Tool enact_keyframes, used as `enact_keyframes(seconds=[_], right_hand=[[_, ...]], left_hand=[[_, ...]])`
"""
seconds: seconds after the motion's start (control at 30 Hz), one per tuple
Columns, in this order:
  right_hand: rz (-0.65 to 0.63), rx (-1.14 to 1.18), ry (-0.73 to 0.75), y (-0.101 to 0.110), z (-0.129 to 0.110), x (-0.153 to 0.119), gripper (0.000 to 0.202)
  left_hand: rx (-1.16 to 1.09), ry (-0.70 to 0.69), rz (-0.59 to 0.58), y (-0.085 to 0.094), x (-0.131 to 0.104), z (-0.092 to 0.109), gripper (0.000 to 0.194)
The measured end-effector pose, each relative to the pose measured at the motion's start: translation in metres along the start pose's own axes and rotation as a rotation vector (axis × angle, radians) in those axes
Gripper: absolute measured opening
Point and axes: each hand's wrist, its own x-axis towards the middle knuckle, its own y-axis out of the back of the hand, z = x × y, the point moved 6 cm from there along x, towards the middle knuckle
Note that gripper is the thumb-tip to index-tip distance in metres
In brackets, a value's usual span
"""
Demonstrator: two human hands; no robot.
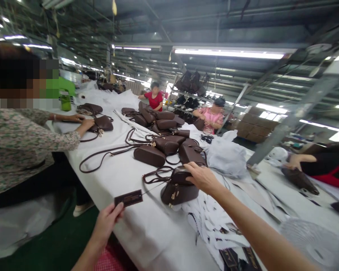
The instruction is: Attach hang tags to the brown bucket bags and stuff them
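My left hand (109, 218) pinches the corner of a dark hang tag (128, 198) with gold-coloured lettering. A thin cord runs from the tag to a small brown handbag (179, 194) on the table. My right hand (202, 177) grips that bag at its upper edge, fingers over the top and thumb on the near side. Gold-coloured zip pulls hang on the bag's front, and its strap (155, 175) lies looped to the left. Just behind my right hand sits another brown handbag (190, 152).
More brown handbags (158, 120) are heaped along the white-covered table (101, 188). White paper strips (211, 214) and dark tags (228, 259) lie at front right, near a fan (313, 241). A co-worker (31, 135) handles a bag at left; others work farther back and at right.
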Motion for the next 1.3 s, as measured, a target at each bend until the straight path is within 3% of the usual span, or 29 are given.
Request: enact_keyframes(seconds=[0.07,0.13,0.23,0.3,0.47,0.53,0.7,0.83,0.93,1.0,1.07,1.2,1.3], right_hand=[[-0.026,0.071,-0.035,-0.008,0.009,0.001,0.025],[-0.001,0.162,-0.027,-0.012,0.009,-0.001,0.036],[0.001,0.314,-0.023,-0.018,0.005,-0.007,0.068],[0.011,0.406,-0.048,-0.02,0.004,-0.012,0.072],[0.132,0.593,-0.011,-0.008,-0.015,-0.02,0.052],[0.149,0.635,0.01,0.001,-0.027,-0.023,0.052],[0.11,0.692,0.081,0.024,-0.033,-0.043,0.064],[0.236,0.647,0.039,0.042,0.007,-0.075,0.023],[0.277,0.622,-0.029,0.042,0.033,-0.103,0.02],[0.277,0.599,-0.048,0.036,0.038,-0.119,0.023],[0.29,0.585,-0.077,0.027,0.037,-0.132,0.034],[0.324,0.659,-0.158,0.001,0.032,-0.138,0.075],[0.32,0.828,-0.192,-0.023,0.027,-0.125,0.071]], left_hand=[[0.031,0.028,0.034,0.024,-0.004,-0.009,0.064],[0.042,0.027,0.023,0.034,-0.006,-0.008,0.066],[0.066,0.053,-0.144,0.02,-0.01,0.001,0.064],[0.083,0.062,-0.237,0.008,-0.013,0.01,0.061],[0.091,-0.092,-0.102,0.001,-0.009,0.039,0.069],[0.145,-0.183,-0.093,-0.006,-0.01,0.053,0.063],[0.35,-0.51,-0.208,-0.043,-0.026,0.1,0.038],[0.441,-0.868,-0.312,-0.086,-0.049,0.146,0.036],[0.446,-0.99,-0.419,-0.114,-0.056,0.17,0.037],[0.437,-0.926,-0.435,-0.124,-0.05,0.176,0.029],[0.464,-0.763,-0.43,-0.125,-0.035,0.168,0.019],[0.493,-0.356,-0.423,-0.113,0.0,0.118,0.04],[0.196,0.023,-0.404,-0.105,0.022,0.073,0.046]])
